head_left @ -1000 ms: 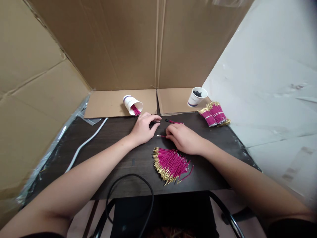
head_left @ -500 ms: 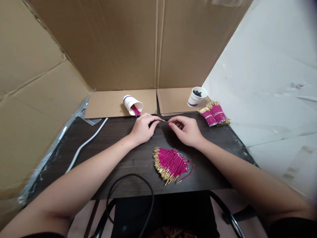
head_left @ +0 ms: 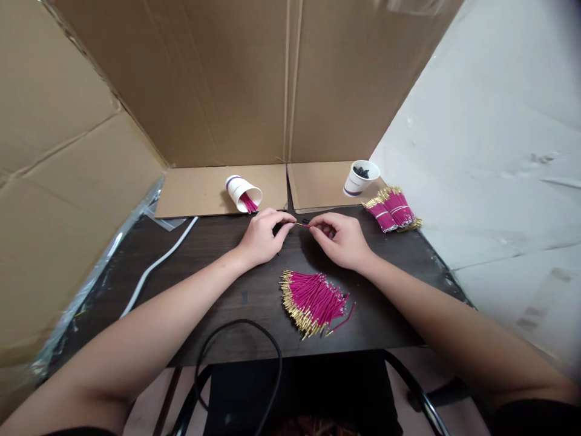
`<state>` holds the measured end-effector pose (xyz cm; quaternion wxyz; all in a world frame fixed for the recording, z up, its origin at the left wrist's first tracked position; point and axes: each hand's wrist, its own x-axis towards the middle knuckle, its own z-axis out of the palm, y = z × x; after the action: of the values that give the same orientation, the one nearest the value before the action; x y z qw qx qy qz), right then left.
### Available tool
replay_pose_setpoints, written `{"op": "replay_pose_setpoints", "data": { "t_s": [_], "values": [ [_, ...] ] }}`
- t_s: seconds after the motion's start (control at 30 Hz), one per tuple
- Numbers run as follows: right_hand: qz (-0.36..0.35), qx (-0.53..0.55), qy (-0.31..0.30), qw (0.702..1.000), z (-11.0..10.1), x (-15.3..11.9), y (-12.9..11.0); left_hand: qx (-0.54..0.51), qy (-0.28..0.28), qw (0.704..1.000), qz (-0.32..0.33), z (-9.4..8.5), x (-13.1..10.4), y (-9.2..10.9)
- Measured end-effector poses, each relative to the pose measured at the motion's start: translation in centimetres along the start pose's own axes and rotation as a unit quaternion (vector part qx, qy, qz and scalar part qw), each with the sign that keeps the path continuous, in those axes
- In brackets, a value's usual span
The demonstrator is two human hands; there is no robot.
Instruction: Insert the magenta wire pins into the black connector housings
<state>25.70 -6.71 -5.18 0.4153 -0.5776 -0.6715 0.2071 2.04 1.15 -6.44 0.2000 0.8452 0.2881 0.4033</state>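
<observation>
Between my hands runs a short magenta wire with a gold terminal (head_left: 303, 224). My left hand (head_left: 267, 235) pinches its gold end between thumb and forefinger, and whether a small black piece is there too cannot be made out. The magenta part sits in the pinch of my right hand (head_left: 340, 238). Just behind the right fingertips a small black piece (head_left: 305, 221) lies on the table. Nearer to me a fanned pile of magenta wires (head_left: 315, 300) rests, gold ends toward the left and front. One wire (head_left: 342, 321) lies loose at its right.
A tipped paper cup (head_left: 236, 188) holds magenta wires behind my left hand. An upright paper cup (head_left: 355, 183) contains black pieces. Banded wire bundles (head_left: 394, 211) lie at the right. A black cable (head_left: 240, 321) loops over the front edge; a white cable (head_left: 158, 260) runs at left.
Both hands stay nearly in place, still pinching the wire. The wire and fingertips have shifted very slightly toward me.
</observation>
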Motion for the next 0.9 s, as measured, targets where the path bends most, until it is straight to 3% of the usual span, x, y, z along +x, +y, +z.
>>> {"op": "replay_pose_setpoints", "data": {
  "t_s": [0.9],
  "values": [
    [-0.017,-0.02,0.02,0.999,-0.36,0.25,0.2,0.008,-0.027,0.998,0.058,0.06,-0.17,-0.15]
  ]
}}
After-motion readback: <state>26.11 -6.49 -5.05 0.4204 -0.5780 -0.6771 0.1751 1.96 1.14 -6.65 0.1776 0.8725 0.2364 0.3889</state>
